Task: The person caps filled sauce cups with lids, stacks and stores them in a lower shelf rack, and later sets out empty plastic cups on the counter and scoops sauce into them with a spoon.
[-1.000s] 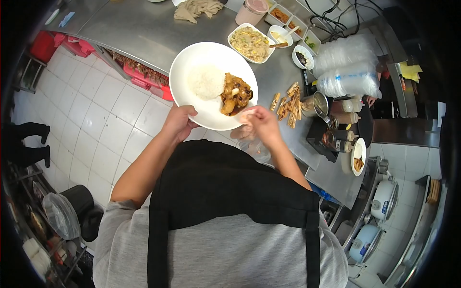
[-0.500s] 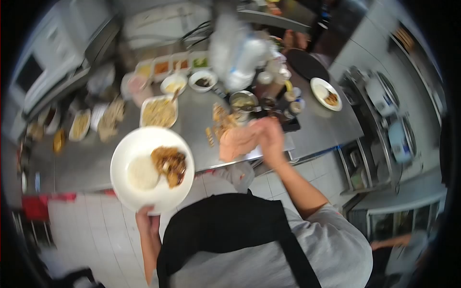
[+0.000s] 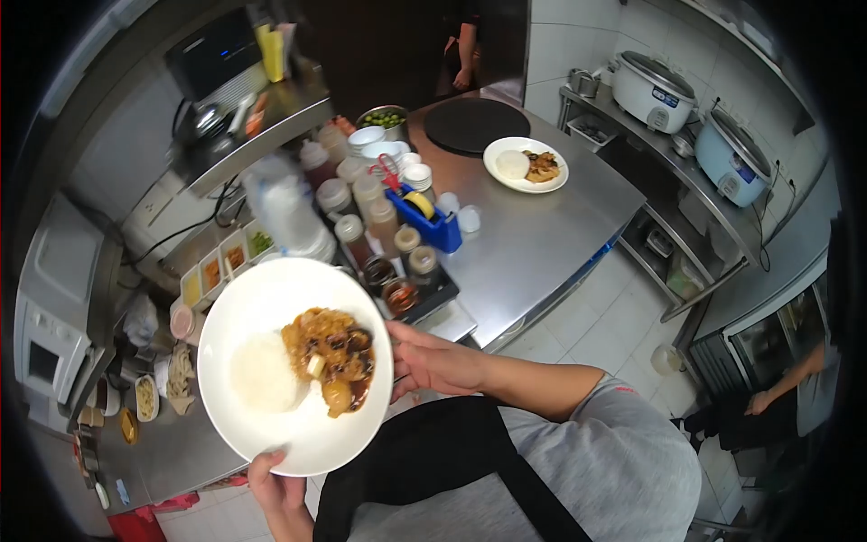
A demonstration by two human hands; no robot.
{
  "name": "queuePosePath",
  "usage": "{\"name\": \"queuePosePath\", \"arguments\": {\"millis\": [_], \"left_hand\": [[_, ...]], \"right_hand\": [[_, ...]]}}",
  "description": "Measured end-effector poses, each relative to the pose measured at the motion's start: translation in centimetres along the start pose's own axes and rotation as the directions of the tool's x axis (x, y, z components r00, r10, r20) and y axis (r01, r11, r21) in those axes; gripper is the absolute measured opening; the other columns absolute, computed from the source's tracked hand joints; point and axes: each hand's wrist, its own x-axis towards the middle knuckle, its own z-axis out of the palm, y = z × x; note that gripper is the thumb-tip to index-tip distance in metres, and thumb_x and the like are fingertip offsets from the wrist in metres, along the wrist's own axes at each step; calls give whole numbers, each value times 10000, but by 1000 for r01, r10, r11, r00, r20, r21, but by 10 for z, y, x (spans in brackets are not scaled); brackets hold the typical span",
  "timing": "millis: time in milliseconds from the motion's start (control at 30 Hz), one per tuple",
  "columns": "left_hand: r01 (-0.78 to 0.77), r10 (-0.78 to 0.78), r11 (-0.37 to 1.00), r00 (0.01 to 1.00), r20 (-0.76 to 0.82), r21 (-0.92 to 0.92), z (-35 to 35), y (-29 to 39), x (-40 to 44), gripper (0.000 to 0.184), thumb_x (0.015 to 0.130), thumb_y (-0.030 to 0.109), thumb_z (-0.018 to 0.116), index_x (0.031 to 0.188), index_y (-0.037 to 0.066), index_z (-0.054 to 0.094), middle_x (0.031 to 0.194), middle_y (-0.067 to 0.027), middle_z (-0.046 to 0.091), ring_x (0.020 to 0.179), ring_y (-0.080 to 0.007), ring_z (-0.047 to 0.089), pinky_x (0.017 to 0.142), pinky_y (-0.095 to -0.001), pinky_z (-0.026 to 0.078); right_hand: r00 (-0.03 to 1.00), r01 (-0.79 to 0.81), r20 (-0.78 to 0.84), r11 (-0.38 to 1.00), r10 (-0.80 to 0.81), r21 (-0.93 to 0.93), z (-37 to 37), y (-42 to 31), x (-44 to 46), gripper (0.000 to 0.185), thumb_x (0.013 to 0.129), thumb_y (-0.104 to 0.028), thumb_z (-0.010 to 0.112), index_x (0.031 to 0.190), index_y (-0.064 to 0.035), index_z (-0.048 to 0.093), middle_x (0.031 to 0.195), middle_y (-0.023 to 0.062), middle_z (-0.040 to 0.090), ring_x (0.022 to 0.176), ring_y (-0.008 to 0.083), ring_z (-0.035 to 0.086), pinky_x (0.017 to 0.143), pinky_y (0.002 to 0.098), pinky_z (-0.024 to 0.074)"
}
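Note:
A large white plate (image 3: 226, 420) is held up in front of my chest. On it are a round mound of white rice (image 3: 266, 372) and a brown saucy stew (image 3: 330, 357) with dark pieces. My left hand (image 3: 275, 488) grips the plate's near rim, thumb on top. At the plate's right edge is my right hand (image 3: 438, 363), its fingers partly hidden behind the rim as it supports that side. Farther off, a second white plate (image 3: 526, 183) with rice and a similar brown stew rests on the steel counter (image 3: 551, 235).
Sauce bottles (image 3: 361, 203) and a blue tape dispenser (image 3: 433, 226) crowd the counter beyond the plate. A round black board (image 3: 476, 125) lies near the second plate. Rice cookers (image 3: 652, 95) stand on a right-hand shelf. A person's arm (image 3: 786, 379) shows at far right.
My view has turned right. My right hand, raised over the counter before, has come to the plate's right edge. The plate is now higher and nearer, still in my left hand.

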Motion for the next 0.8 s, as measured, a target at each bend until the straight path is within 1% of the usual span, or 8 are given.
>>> {"name": "queuePosePath", "arguments": {"millis": [100, 267, 333, 400, 467, 533, 733, 800], "left_hand": [[91, -94, 995, 993, 68, 36, 65, -39, 31, 640, 675, -5, 517, 1296, -77, 377, 1269, -211, 490, 1184, -341, 484, 1026, -473, 386], [198, -214, 976, 940, 265, 85, 166, -118, 96, 590, 780, 7, 532, 1336, -29, 338, 1304, -205, 461, 1163, -346, 502, 1009, -494, 394], [427, -402, 904, 854, 330, -1, 203, -139, 123, 559, 875, 103, 542, 1373, 33, 296, 1292, -192, 467, 1175, -346, 493, 984, -515, 412], [418, -404, 904, 757, 513, 95, 224, -156, 149, 536, 919, 253, 539, 1372, 56, 331, 1322, -175, 459, 1218, -379, 448, 963, -514, 432], [321, -355, 934, 773, 526, 159, 239, -163, 160, 691, 894, 281, 583, 1446, 145, 192, 1454, -176, 262, 1255, -405, 393, 933, -496, 462], [173, -304, 942, 801, 516, 286, 246, -158, 158, 816, 854, 310, 629, 1467, 149, 114, 1475, -173, 213, 1277, -395, 369, 948, -488, 454], [-160, 9, 930, 909, 416, 331, 215, -111, 133, 659, 834, 150, 578, 1401, -10, 282, 1334, -210, 448, 1171, -351, 501, 916, -437, 477], [-332, 220, 800, 937, 270, 499, 185, -96, 124, 570, 844, 124, 543, 1362, -12, 347, 1252, -201, 521, 1091, -311, 564, 864, -396, 505]], "right_hand": [[981, -49, -189, 997, 38, -54, -27, -64, -39, 676, 957, -354, 466, 1453, -136, 63, 1362, 83, 401, 1166, 205, 503, 864, 423, 507], [918, 33, -397, 992, 19, 124, -105, -134, -100, 496, 872, -37, 524, 1340, -6, 362, 1287, 168, 499, 1150, 264, 535, 930, 408, 483], [865, 17, -501, 997, 22, 74, -133, -169, -121, 474, 850, -34, 533, 1291, 55, 386, 1208, 222, 542, 1065, 318, 589, 918, 448, 498], [855, 36, -518, 998, -6, 47, -164, -202, -129, 467, 855, -45, 521, 1283, 72, 377, 1185, 241, 548, 1033, 340, 603, 885, 476, 516], [831, 56, -556, 997, -19, 49, -202, -225, -127, 454, 863, -57, 503, 1274, 84, 372, 1169, 250, 552, 994, 357, 618, 863, 490, 524], [776, 114, -627, 993, -75, 22, -247, -243, -110, 445, 872, -68, 473, 1265, 97, 344, 1174, 264, 529, 1015, 379, 600, 858, 491, 527], [669, 431, -687, 901, -284, 48, -429, -266, 1, 395, 897, -26, 407, 1260, 92, 306, 1204, 268, 477, 1075, 404, 552, 878, 505, 517], [574, 487, -719, 869, -392, -84, -489, -267, 47, 372, 923, -39, 395, 1263, 94, 327, 1229, 278, 465, 1102, 415, 526, 915, 523, 492]]}}
